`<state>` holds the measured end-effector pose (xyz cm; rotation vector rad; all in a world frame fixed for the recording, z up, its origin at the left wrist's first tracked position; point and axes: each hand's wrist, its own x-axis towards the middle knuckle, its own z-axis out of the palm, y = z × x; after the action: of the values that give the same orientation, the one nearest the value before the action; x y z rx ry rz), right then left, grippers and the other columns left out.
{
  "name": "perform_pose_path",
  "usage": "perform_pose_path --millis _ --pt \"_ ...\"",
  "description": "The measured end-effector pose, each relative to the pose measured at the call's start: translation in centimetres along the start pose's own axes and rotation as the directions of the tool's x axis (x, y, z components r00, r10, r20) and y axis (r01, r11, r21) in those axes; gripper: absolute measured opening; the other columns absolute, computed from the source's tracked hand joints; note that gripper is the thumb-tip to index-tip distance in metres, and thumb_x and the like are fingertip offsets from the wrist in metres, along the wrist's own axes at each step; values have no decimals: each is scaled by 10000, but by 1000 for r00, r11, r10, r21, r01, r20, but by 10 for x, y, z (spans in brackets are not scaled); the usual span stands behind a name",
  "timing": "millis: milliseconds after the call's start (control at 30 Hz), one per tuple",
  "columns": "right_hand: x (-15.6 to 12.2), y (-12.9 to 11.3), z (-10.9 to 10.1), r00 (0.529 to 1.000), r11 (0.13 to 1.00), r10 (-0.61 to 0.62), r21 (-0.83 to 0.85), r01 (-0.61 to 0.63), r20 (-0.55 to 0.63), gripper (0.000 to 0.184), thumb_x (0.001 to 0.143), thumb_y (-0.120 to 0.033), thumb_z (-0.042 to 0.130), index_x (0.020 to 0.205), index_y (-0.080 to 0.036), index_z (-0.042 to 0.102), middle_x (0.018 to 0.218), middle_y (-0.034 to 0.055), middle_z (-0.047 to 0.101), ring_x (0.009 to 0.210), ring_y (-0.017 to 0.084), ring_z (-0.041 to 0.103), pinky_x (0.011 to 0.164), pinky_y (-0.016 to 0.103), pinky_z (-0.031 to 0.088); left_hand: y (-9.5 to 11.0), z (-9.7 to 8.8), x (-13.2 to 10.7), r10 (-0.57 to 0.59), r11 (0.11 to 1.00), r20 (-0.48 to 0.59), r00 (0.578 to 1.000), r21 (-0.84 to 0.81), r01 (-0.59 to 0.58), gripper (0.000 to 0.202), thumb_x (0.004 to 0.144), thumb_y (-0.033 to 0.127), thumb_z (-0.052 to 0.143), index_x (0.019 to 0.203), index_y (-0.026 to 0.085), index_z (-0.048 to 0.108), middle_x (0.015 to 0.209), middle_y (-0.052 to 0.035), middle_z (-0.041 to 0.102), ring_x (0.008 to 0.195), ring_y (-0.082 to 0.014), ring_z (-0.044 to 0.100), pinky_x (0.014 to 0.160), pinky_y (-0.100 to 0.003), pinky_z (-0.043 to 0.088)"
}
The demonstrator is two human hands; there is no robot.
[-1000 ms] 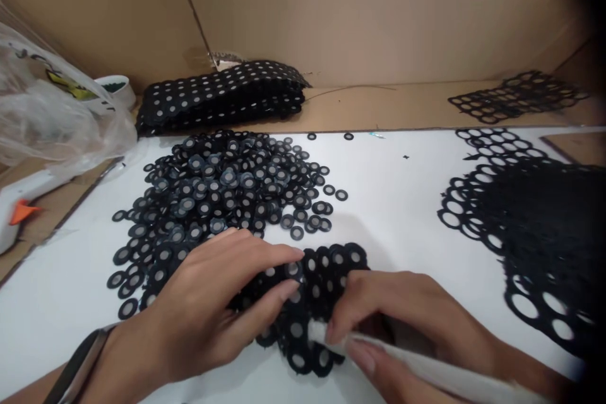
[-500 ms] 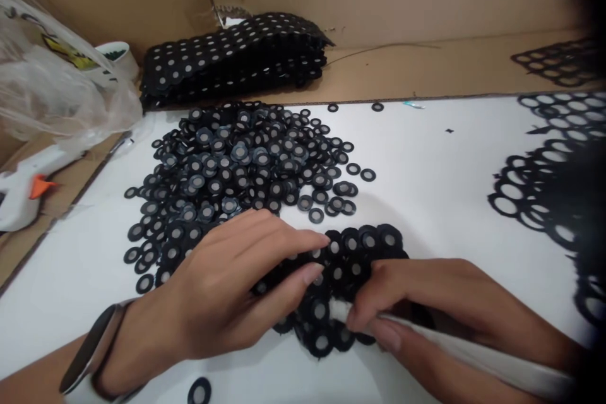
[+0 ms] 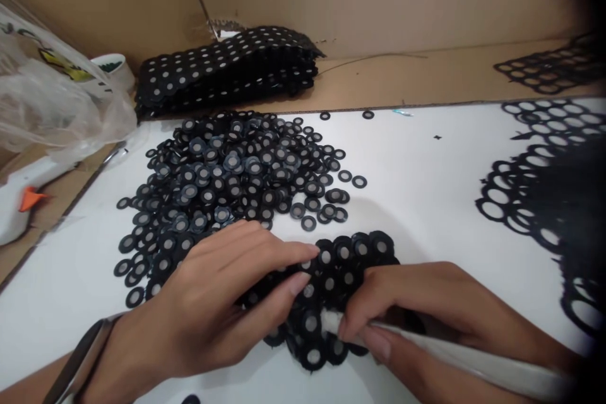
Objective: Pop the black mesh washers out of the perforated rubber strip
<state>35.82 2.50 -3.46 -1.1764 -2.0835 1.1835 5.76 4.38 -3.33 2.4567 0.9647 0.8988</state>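
Note:
A black piece made of joined round shapes with pale grey centres (image 3: 326,281) lies on the white board below both hands. My left hand (image 3: 213,297) rests over its left part, fingers stretched out, with index finger and thumb apart on its surface. My right hand (image 3: 407,309) is closed around a slim, pale tool (image 3: 464,360) whose exact kind I cannot make out. Its whitish tip (image 3: 331,322) touches the piece between the round shapes. My right hand hides the piece's right part. Just beyond my left hand spreads a heap of loose black rings with pale centres (image 3: 237,164).
A folded black dotted sheet (image 3: 227,63) lies at the back against cardboard. On the left are a clear plastic bag (image 3: 52,107), a white cup (image 3: 122,72) and a white glue gun with an orange trigger (image 3: 19,199). Black ring-mesh scraps (image 3: 516,186) lie on the right.
The whole view has shifted slightly, so most things appear a little lower and further left. Both hands and the tool keep nearly the same place on the black piece.

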Motion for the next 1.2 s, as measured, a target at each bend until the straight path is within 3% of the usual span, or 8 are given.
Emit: perform_pose_path --millis 67,167,233,400,600,733,867,1200 --pt "4 -1 0 999 999 -34 37 34 12 175 1045 -375 831 1202 -439 871 1119 -72 864 1007 186 842 890 231 697 0 -1 0 2 1000 8 1000 6 -2 231 1106 157 689 1330 139 743 1006 -32 829 864 -116 758 820 -250 600" --pt "12 -1 6 994 974 -107 204 102 13 163 1075 -275 712 1062 -383 834 998 -89 860 819 140 817 687 173 637 1 -1 0 2 1000 18 1000 19 -2 232 1107 153 686 1330 138 746 1005 -27 822 866 -109 750 831 -241 598" --pt "16 -1 11 992 954 -125 272 124 -14 178 1068 -231 685 1035 -350 813 985 -86 860 733 119 785 633 160 603 1 -1 1 5 1000 9 1000 17 -6 225 1105 147 685 1321 136 744 995 -29 820 856 -112 747 820 -246 598" --pt "16 1 16 992 944 -123 305 128 -38 181 1054 -218 716 1060 -370 814 996 -110 855 796 116 793 741 159 629 1 -1 1 7 1000 13 1000 26 -7 232 1103 152 686 1327 140 744 978 -31 812 843 -122 745 801 -253 603" --pt "5 3 14 998 984 -3 176 14 -61 110 1033 -429 811 1086 -521 839 1010 -172 837 924 121 776 909 200 627 1 -1 0 6 1000 10 1000 20 -6 233 1093 134 691 1321 137 742 963 -28 810 839 -124 742 786 -263 594" --pt "1 2 14 997 985 54 167 -45 -48 68 1034 -486 800 1048 -481 867 1004 -119 837 940 143 778 905 224 635 2 0 1 20 1000 -1 1000 15 -20 218 1097 125 676 1303 128 746 947 -29 806 815 -122 731 773 -267 591" --pt "-3 2 14 994 987 102 132 -95 -47 150 1043 -533 794 1047 -416 889 1032 -60 841 976 171 794 929 249 654 2 0 1 21 1000 -3 1000 14 -21 231 1090 116 682 1312 134 742 953 -32 814 819 -129 745 771 -273 601" --pt "-5 11 5 1000 999 17 31 -17 -2 182 1011 -465 862 1141 -348 909 1104 19 855 1017 257 826 928 323 729 1 0 -1 14 1000 6 1000 3 -14 277 1079 119 695 1351 163 728 969 -41 825 811 -153 760 760 -304 610"
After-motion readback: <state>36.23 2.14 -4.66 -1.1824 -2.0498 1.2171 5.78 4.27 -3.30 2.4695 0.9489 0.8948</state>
